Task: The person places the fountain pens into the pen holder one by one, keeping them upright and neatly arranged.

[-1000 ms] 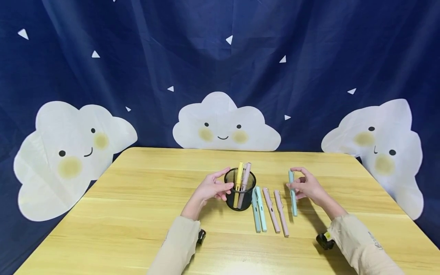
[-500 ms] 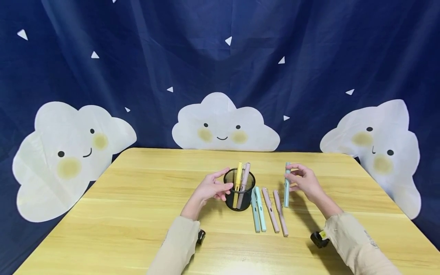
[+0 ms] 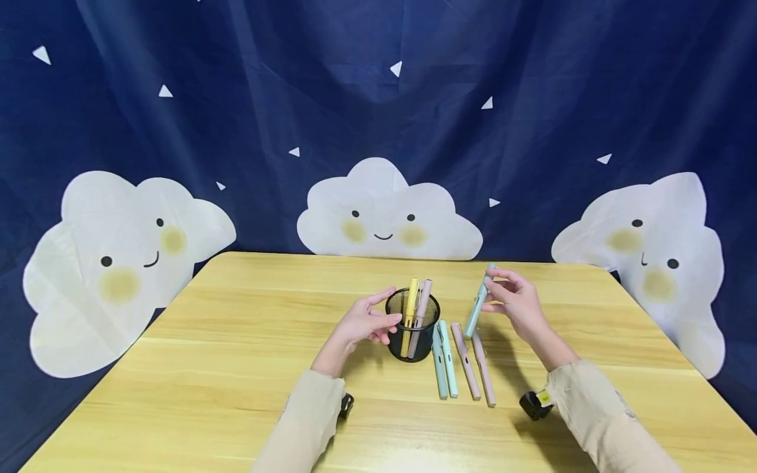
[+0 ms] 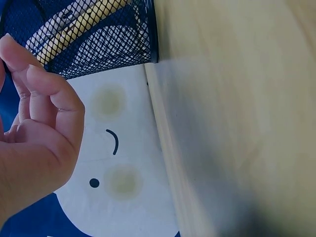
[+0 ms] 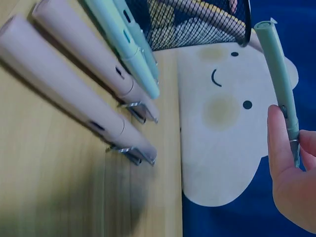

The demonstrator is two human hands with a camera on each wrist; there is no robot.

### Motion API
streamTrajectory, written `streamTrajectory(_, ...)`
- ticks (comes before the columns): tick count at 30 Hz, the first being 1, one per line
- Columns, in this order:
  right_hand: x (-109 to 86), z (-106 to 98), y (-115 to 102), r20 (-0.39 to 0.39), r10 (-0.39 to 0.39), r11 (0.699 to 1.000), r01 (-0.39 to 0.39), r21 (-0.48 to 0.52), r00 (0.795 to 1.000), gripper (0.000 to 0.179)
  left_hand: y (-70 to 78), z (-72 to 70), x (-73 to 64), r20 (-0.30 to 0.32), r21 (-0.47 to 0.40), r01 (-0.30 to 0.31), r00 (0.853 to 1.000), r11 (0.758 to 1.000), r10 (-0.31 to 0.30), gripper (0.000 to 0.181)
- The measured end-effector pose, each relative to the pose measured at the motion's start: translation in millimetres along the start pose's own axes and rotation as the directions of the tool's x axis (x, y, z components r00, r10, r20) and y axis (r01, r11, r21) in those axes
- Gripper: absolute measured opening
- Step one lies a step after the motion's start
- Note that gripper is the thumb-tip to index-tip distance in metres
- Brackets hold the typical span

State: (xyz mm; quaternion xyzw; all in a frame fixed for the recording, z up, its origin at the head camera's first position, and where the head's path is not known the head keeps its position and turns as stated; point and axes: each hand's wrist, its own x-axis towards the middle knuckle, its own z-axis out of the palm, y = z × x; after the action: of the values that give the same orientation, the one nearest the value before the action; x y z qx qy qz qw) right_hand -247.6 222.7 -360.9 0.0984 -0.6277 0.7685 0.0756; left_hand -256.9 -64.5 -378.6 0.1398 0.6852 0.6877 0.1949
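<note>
- The mesh cup [image 3: 427, 341] stood upright on the table [image 3: 236, 368].
- The left hand [image 3: 369, 322] was positioned at the left side of the cup. Its thumb lay on the rim and its forefinger extended toward the rear edge; the grip was clamped on the cup.
- The right hand [image 3: 517, 303] was located to the right of the cup, above the table. Its thumb and fingers were clamped on the blue pen [image 3: 476, 310], near the clip end.
- The blue pen was outside the cup, to its right, raised off the table and tilted, with the lower end nearer the cup.
- The yellow pen [image 3: 412, 293] and the lilac pen [image 3: 424, 297] stood inside the cup, their upper ends above the rim.
- The teal pen [image 3: 440, 371] and the mint pen [image 3: 450, 368] lay just to the right of the cup, side by side.
- The first pink pen [image 3: 466, 364] and the second pink pen [image 3: 485, 374] lay farther right of the cup, slightly apart.
- The curtain [image 3: 331, 98] hung behind the cup, beyond the table.
</note>
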Motion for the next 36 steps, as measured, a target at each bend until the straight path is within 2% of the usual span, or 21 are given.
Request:
streamTrajectory(1, -1.4, 4.8, -4.3, -0.022, 0.011, 1.000, -0.011, -0.013, 1.000, 0.020, 0.2, -0.2, -0.2, -0.001, -0.001, 0.000, 1.000, 1.000, 0.000, 0.070)
streamTrajectory(8, 0.2, 16.2, -9.7, -0.047, 0.000, 0.994, 0.005, 0.112, 0.999, 0.030, 0.9, 0.0, -1.7, -0.003, -0.002, 0.007, 1.000, 1.000, -0.007, 0.070)
streamTrajectory(17, 5.1, 26.6, -9.0, -0.068, -0.027, 0.988, 0.037, 0.150, 0.997, 0.038, 0.2, -0.7, -2.1, 0.003, -0.003, -0.001, 1.000, 1.000, 0.001, 0.070)
streamTrajectory(21, 6.8, 30.6, -7.4, -0.055, -0.047, 0.990, 0.054, 0.132, 0.997, 0.056, 1.9, -0.1, -2.2, 0.014, 0.003, -0.002, 1.000, 1.000, 0.002, 0.070)
streamTrajectory(22, 10.0, 27.6, -2.2, -0.034, -0.065, 0.983, 0.070, 0.170, 0.997, 0.061, 2.2, 0.0, -2.4, 0.014, 0.004, -0.001, 1.000, 1.000, 0.001, 0.070)
streamTrajectory(24, 10.8, 29.3, -1.2, -0.028, -0.076, 0.982, 0.080, 0.169, 0.997, 0.065, 2.4, -0.2, -2.2, 0.012, 0.007, -0.003, 1.000, 1.000, 0.003, 0.070)
streamTrajectory(28, 12.8, 33.5, -1.7, -0.061, -0.068, 0.981, 0.078, 0.180, 0.996, 0.055, 2.0, -0.8, -1.5, 0.002, 0.001, 0.001, 1.000, 1.000, -0.001, 0.070)
streamTrajectory(30, 10.5, 40.1, -8.0, -0.106, -0.039, 0.988, 0.054, 0.146, 0.994, 0.049, 2.0, -0.6, -1.4, 0.002, 0.001, 0.003, 1.000, 1.000, -0.003, 0.070)
streamTrajectory(33, 10.5, 45.2, -10.9, -0.142, -0.028, 0.991, 0.046, 0.126, 0.989, 0.047, 1.6, -0.4, -1.3, 0.013, 0.011, -0.004, 1.000, 1.000, 0.004, 0.070)
streamTrajectory(36, 10.2, 49.8, -12.7, -0.151, -0.054, 0.994, 0.068, 0.090, 0.987, 0.049, 1.6, 0.1, -1.4, 0.014, 0.016, -0.002, 1.000, 1.000, 0.002, 0.071)
